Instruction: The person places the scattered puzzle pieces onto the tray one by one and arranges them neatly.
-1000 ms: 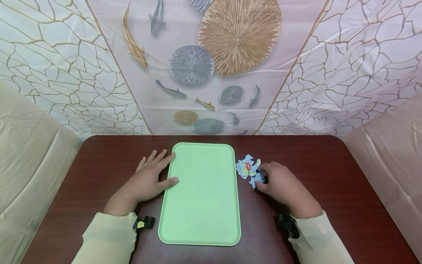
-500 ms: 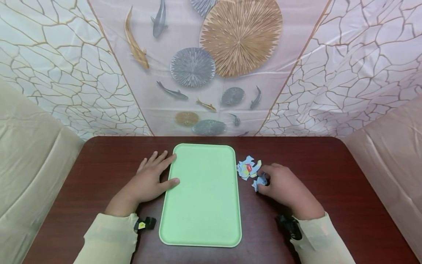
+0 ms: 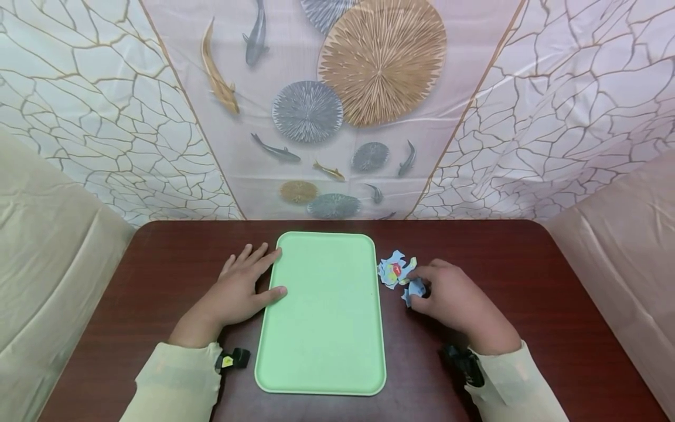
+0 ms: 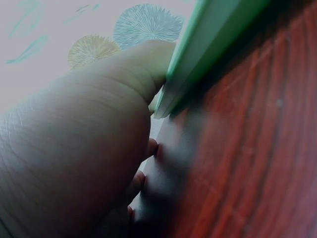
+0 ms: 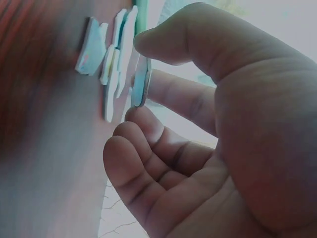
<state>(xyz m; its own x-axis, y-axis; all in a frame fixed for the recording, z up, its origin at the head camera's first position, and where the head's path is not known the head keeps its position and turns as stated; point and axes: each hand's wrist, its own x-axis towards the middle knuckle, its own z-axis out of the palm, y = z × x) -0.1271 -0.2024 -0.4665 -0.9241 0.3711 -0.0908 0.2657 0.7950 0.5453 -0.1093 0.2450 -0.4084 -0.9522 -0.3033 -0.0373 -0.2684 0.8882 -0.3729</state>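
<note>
A pale green tray (image 3: 323, 316) lies on the dark red table. The left hand (image 3: 234, 293) rests at its left rim, fingers spread, with the thumb and index fingertip on the rim. Right of the tray is a small pile of light blue pieces (image 3: 391, 275) with red and yellow parts. At the pile's lower right the right hand (image 3: 448, 296) pinches a blue piece (image 3: 416, 288). In the right wrist view, thumb and index finger hold that thin piece (image 5: 140, 84) on edge, the other fingers curled, with more pieces (image 5: 91, 52) on the table beyond.
A patterned cloth (image 3: 337, 146) with fish and round leaf shapes hangs behind the table's back edge. Plain beige cloth (image 3: 47, 252) flanks the table on both sides. Bare table surface (image 3: 532, 281) lies to the right of the right hand.
The right hand has drawn its blue piece slightly away from the pile, toward the lower right. The left hand stays at the tray's rim.
</note>
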